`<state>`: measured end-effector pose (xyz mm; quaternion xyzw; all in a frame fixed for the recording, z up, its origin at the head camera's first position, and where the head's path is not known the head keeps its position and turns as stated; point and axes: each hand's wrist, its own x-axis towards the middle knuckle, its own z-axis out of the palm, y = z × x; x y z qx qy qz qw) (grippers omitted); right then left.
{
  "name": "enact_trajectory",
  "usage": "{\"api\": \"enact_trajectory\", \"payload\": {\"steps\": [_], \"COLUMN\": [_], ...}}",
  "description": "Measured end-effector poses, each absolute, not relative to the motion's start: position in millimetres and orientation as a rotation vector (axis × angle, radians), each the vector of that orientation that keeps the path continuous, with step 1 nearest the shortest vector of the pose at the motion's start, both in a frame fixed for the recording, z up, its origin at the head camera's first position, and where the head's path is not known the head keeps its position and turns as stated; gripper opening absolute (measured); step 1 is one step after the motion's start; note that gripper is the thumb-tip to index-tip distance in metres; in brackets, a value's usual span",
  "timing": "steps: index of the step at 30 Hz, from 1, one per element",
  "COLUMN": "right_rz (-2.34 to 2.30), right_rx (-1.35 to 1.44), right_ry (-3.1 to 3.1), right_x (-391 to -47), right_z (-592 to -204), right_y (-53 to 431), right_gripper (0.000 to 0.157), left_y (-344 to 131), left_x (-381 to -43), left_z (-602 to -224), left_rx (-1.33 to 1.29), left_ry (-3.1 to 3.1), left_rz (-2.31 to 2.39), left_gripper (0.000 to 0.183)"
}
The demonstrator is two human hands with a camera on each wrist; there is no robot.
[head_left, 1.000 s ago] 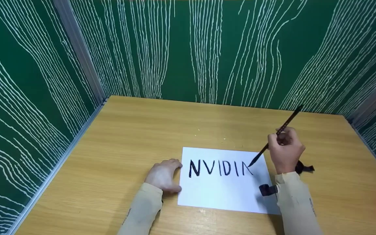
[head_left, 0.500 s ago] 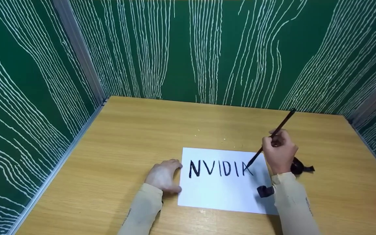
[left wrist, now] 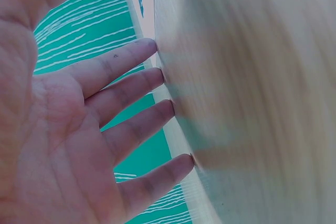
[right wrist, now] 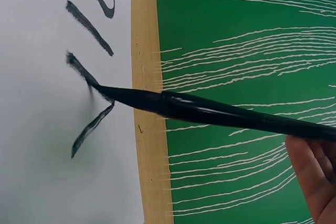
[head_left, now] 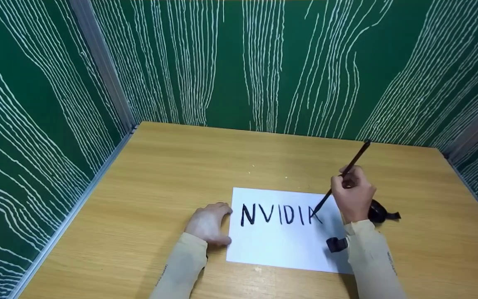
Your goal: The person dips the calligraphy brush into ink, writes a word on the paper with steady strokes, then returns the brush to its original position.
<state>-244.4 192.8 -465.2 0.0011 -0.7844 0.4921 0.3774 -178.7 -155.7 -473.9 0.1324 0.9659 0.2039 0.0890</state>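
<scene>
A dark writing brush [head_left: 360, 153] is pinched in the fingers of my right hand [head_left: 353, 198], its handle slanting up and to the right. Its black tip [right wrist: 118, 95] meets the left stroke of the last letter, an A, on the white sheet of paper [head_left: 272, 249]. Black letters reading NVIDIA [head_left: 282, 214] run across the sheet's upper half. At the paper's left edge lies my left hand [head_left: 208, 224], thumb and fingers spread apart. In the left wrist view its fingertips [left wrist: 167, 109] touch the wooden tabletop, close to the paper.
The wooden table [head_left: 172, 166] is bounded by green walls [head_left: 230, 62] with white wavy lines. A black strap [head_left: 392, 216] sticks out by the right wrist, and a small black camera-like piece [head_left: 336, 244] sits on its other side over the paper.
My right hand has moved slightly left and toward me with the brush, its tip shifting from the A's right stroke to its left one. The left hand has stayed in place.
</scene>
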Motion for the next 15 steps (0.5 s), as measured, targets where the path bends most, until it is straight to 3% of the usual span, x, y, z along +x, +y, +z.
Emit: {"api": "enact_trajectory", "payload": {"steps": [15], "right_rz": [1.196], "right_rx": [0.064], "right_ry": [-2.066], "right_x": [-242.1], "right_z": [-465.0], "right_y": [193.5], "right_gripper": [0.009], "left_y": [-153.2], "left_x": [-177.2], "left_z": [-472.3], "left_rx": [0.339], "left_ry": [2.862], "left_rz": [0.625], "left_gripper": [0.080]}}
